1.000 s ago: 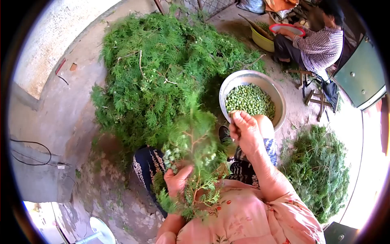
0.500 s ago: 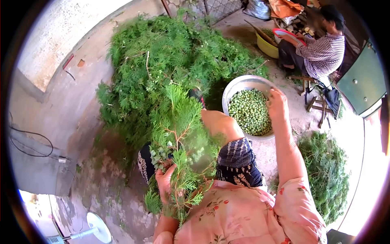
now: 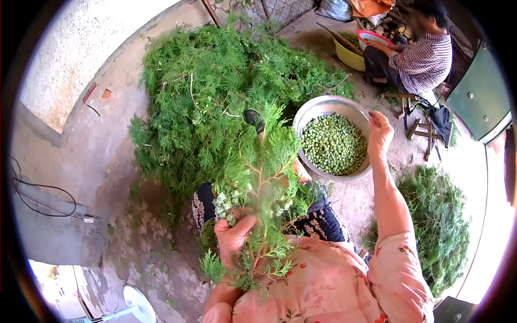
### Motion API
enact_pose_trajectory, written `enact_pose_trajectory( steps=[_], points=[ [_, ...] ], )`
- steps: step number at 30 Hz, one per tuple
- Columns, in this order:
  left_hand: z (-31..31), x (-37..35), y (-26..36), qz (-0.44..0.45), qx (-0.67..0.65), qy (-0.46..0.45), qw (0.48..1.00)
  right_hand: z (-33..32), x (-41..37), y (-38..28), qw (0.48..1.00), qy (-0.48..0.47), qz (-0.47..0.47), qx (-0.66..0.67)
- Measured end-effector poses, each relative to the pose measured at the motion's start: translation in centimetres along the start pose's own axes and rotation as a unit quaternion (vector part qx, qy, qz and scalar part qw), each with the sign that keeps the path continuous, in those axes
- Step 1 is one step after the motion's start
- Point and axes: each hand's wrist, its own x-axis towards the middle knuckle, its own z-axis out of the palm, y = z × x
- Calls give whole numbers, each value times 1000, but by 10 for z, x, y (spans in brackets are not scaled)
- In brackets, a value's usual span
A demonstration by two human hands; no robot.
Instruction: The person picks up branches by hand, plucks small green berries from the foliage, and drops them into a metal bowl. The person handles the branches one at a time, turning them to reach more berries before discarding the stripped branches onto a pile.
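Observation:
My left hand (image 3: 235,235) is closed round a leafy conifer branch (image 3: 260,185) held upright over my lap. Pale green seed cones (image 3: 225,207) cluster on the branch just above the fingers. My right hand (image 3: 380,134) is raised beside the right rim of a wide metal basin (image 3: 356,109), its fingers curled in. Whatever lies inside those fingers, if anything, is hidden. Many loose green cones (image 3: 334,144) fill the bottom of the basin.
A large heap of cut green branches (image 3: 188,107) lies ahead, and a smaller pile (image 3: 431,226) lies at right. Another person (image 3: 423,59) sits at the upper right by a yellow tub (image 3: 349,55). A white fan (image 3: 139,306) stands at lower left.
My right hand has moved slightly right, from over the basin's rim to beside it. My left hand and the branch have shifted a little to the right.

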Motion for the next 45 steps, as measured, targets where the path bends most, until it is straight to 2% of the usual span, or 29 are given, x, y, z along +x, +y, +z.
enact_pose_trajectory(
  steps=[2, 5, 11, 12, 13, 15, 18, 19, 21, 22, 24, 25, 29, 32, 33, 34, 36, 39, 40, 43, 45],
  points=[
    [4, -5, 1, -22, 0, -11, 1000, -3, 4, 1, 990, -22, -85, -113],
    [10, -10, 4, -42, 17, -40, 998, -2, 11, 28, 974, -76, -105, -185],
    [19, -13, -4, -12, -2, -48, 999, -10, 17, 26, 988, -72, -77, -111],
    [21, -14, -5, -28, -16, -52, 998, -9, 18, 36, 984, -43, -97, -146],
    [22, -13, -4, -42, -28, -54, 997, -10, 12, 16, 984, -22, -66, -165],
    [30, -9, 0, -86, 18, -51, 995, -8, 4, -8, 985, -32, -83, -148],
    [41, -2, -3, -110, 62, -61, 990, -6, -16, -65, 984, -167, 25, -65],
    [43, -1, -5, -116, 80, -55, 988, -4, -27, -73, 978, -207, 6, -19],
    [48, 4, -10, -129, 113, -43, 984, -4, -56, -124, 956, -290, 27, 18],
    [50, 6, -10, -145, 89, -48, 984, -6, -67, -138, 934, -355, -9, 40],
    [54, 10, -8, -150, 75, -59, 984, -6, -87, -168, 901, -422, -52, 81],
    [55, 11, -7, -151, 68, -64, 984, -5, -96, -170, 884, -444, -102, 106],
    [43, 24, -1, -157, 102, -128, 974, -2, -123, -186, 796, -559, -115, 201],
    [37, 31, 6, -194, 25, -152, 969, 3, -133, -173, 745, -649, -55, 145],
    [34, 35, 4, -202, -24, -157, 966, 6, -136, -168, 757, -637, -58, 133],
    [30, 36, 11, -192, 44, -184, 963, 9, -138, -165, 770, -623, -61, 121],
    [25, 43, -4, -188, -86, -168, 964, 16, -136, -166, 791, -600, -72, 97],
    [28, 44, -11, -202, -149, -150, 956, 38, -140, -170, 853, -499, -148, 49],
    [22, 44, -12, -212, -149, -150, 954, 44, -141, -171, 843, -522, -111, 62],
    [23, 43, -9, -243, -140, -131, 951, 54, -141, -174, 823, -526, -211, 20],
    [48, 35, 14, -262, -151, -75, 950, 59, -141, -174, 810, -525, -260, -6]
  ],
)
